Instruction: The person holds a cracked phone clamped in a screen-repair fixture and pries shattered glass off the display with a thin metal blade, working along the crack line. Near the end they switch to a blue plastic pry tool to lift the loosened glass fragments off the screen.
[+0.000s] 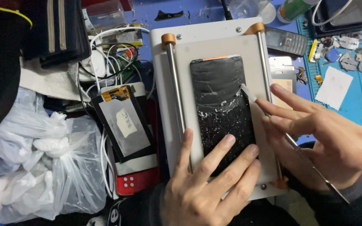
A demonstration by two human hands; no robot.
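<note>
Flat black phone screen panel [223, 111], lying at centre on the white heating plate [164, 109] between two steel rails. Thin, stiff and brittle by the look; upper half smooth, lower half flecked with pale residue. Likely light and quick to crack if bent, so best held flat by the edges or pressed down evenly. Left hand [208, 188] at the near edge, fingers [218, 155] spread flat on the panel's lower part, gripping nothing. Right hand [327, 142] just right of the panel, fingers pinched on a slim metal scraper [290, 140], its blade tip touching the panel's right edge. Blue surface [361, 104] crowded: second display panel [124, 123] and crumpled plastic bags [42, 167] to the left, keypad phone [285, 41] and small parts far right. Little free room.
</note>
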